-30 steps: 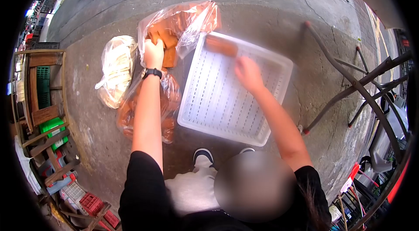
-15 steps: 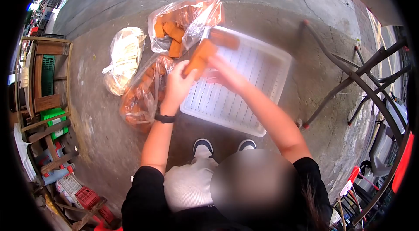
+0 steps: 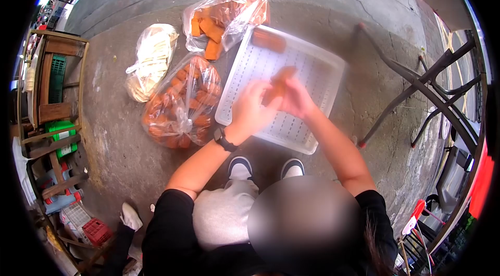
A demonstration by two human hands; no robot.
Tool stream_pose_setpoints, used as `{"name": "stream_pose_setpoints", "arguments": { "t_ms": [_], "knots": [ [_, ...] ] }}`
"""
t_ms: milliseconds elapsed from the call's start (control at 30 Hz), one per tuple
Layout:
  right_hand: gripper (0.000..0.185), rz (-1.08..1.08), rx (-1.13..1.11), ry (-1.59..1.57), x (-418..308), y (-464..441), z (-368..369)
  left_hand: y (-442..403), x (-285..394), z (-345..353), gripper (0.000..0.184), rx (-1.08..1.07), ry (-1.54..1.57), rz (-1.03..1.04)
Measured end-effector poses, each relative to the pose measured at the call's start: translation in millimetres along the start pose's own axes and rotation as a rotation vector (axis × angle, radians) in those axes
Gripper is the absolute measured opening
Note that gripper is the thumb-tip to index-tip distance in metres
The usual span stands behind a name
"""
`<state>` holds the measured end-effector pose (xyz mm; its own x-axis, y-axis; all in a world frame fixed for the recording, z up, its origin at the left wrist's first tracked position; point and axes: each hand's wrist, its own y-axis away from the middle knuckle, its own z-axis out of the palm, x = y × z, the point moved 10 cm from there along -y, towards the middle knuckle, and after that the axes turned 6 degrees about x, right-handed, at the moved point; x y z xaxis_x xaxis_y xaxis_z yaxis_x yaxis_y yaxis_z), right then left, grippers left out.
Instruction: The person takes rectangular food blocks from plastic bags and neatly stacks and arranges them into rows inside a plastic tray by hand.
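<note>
Over the white perforated tray [image 3: 239,75], my left hand [image 3: 255,106] and my right hand [image 3: 297,100] are both closed on an orange-brown block [image 3: 283,79], blurred by motion. Another brown block [image 3: 269,40] lies in the tray's upper left corner. An open clear bag [image 3: 211,28] with several orange blocks rests against that corner. Below it, left of the tray, sits a clear bag [image 3: 182,104] of reddish-brown pieces. Farther left is a bag [image 3: 152,59] of pale flat pieces.
Dark metal legs [image 3: 416,86] with red tips stand at the right. Along the left edge is a wooden frame [image 3: 57,75] with a green crate [image 3: 56,79] behind it. Another person's shoe [image 3: 131,217] shows at the lower left, near a red crate [image 3: 97,231].
My left hand has left the open bag with a block and moved right over the tray, where my right hand meets it. A person's foot has appeared at the lower left.
</note>
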<state>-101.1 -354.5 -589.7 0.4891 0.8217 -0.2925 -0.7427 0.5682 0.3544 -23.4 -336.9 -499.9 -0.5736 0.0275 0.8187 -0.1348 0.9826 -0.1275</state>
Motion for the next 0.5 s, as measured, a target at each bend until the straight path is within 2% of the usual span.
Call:
{"name": "stream_pose_setpoints", "arguments": {
  "t_ms": [67, 167, 200, 300, 433, 500],
  "knots": [
    [0.035, 0.017, 0.029, 0.111, 4.3, 0.7, -1.3, 2.4, -25.4, 11.2, 0.044, -0.106, 0.192, -0.21],
    [0.035, -0.005, 0.128, 0.331, 11.4, -8.6, -15.6, 5.4, -74.7, 37.6, 0.051, -0.189, 0.35, -0.271],
    [0.037, 0.026, 0.163, 0.438, 14.3, -8.4, -19.7, 11.0, -83.1, 45.0, 0.057, -0.272, 0.548, -0.461],
    [0.04, 0.095, 0.168, 0.563, 22.7, -10.7, -17.2, 21.4, -91.9, 40.7, 0.058, -0.355, 0.656, -0.644],
    [0.045, 0.11, 0.189, 0.667, 29.1, -10.2, -9.3, 35.2, -92.7, 45.1, 0.052, -0.446, 0.935, -0.719],
    [0.051, 0.092, 0.182, 0.731, 31.1, -15.6, -14.0, 38.0, -97.3, 44.6, 0.051, -0.427, 0.998, -0.742]
  ]
}}
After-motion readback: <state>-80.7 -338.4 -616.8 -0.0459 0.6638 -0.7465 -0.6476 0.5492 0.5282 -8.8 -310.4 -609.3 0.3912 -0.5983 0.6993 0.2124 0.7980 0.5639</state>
